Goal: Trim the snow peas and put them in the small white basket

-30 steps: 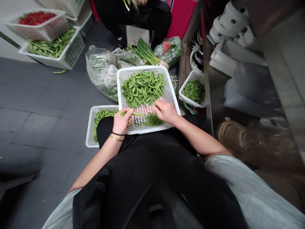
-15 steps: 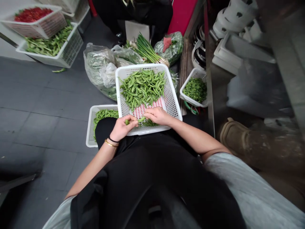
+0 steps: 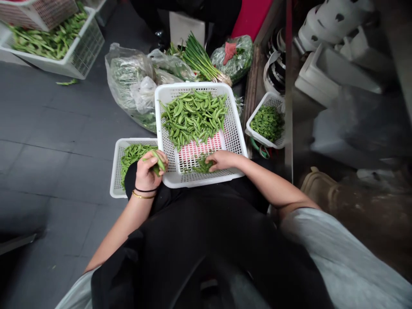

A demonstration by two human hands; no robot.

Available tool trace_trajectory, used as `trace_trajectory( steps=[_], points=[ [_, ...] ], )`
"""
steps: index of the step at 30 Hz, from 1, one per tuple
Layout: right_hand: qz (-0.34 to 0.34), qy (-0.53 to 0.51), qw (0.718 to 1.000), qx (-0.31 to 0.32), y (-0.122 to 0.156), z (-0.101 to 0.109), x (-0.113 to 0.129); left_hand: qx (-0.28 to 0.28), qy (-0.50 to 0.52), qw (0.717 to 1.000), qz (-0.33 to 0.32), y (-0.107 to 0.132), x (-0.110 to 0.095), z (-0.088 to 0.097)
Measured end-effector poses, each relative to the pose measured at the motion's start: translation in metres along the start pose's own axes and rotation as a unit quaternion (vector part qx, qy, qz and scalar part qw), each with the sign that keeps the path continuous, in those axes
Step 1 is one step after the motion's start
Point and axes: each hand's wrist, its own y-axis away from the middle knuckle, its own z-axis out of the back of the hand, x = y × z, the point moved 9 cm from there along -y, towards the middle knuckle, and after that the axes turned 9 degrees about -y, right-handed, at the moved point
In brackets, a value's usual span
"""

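A white basket (image 3: 236, 136) rests on my lap, its far half heaped with green pea pods (image 3: 193, 113). My left hand (image 3: 147, 171) is closed on a pea pod (image 3: 158, 160), held over the near corner of a lower white basket (image 3: 115, 176) of pods on the floor at the left. My right hand (image 3: 223, 160) sits inside the lap basket's near edge, fingers pinched at a small pile of green trimmings (image 3: 202, 165); what it grips I cannot make out.
A small white basket of green scraps (image 3: 267, 124) stands at the right beside a metal cabinet (image 3: 322, 141). Plastic bags of greens (image 3: 135, 86) and spring onions (image 3: 201, 62) lie beyond. A basket of beans (image 3: 48, 43) sits far left. Another person's dark legs (image 3: 193, 8) are at the top.
My left hand carried the pod left, away from the right hand, over the floor basket. My right hand dropped to the trimmings pile. The view tilted down slightly.
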Motion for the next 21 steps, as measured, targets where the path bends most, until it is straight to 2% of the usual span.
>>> trace_trajectory(
  steps=[1, 2, 5, 7, 10, 13, 16, 19, 21],
  points=[
    [-0.032, 0.015, 0.999, -0.009, -0.007, 0.006, -0.013, 0.037, 0.024, 0.999, 0.016, -0.001, 0.002, -0.006],
    [-0.066, 0.041, 0.996, -0.046, -0.015, 0.017, -0.025, 0.069, 0.047, 0.996, 0.034, 0.000, 0.006, -0.012],
    [-0.153, 0.148, 0.963, -0.165, -0.039, 0.049, -0.050, 0.126, 0.102, 0.982, 0.097, 0.005, 0.020, -0.030],
    [-0.187, 0.192, 0.947, -0.177, -0.054, 0.056, -0.061, 0.150, 0.129, 0.971, 0.136, 0.011, 0.031, -0.039],
    [-0.197, 0.202, 0.944, -0.173, -0.063, 0.056, -0.070, 0.173, 0.133, 0.957, 0.191, 0.021, 0.045, -0.044],
    [-0.185, 0.200, 0.944, -0.184, -0.055, 0.056, -0.068, 0.163, 0.084, 0.952, 0.243, 0.025, 0.061, -0.041],
    [-0.172, 0.176, 0.947, -0.205, -0.044, 0.057, -0.060, 0.125, 0.047, 0.953, 0.271, 0.022, 0.074, -0.039],
    [-0.152, 0.124, 0.948, -0.249, -0.037, 0.060, -0.048, 0.071, 0.032, 0.962, 0.262, 0.018, 0.079, -0.038],
    [-0.122, 0.095, 0.949, -0.276, -0.036, 0.061, -0.034, 0.029, 0.005, 0.974, 0.223, 0.014, 0.075, -0.034]
  ],
)
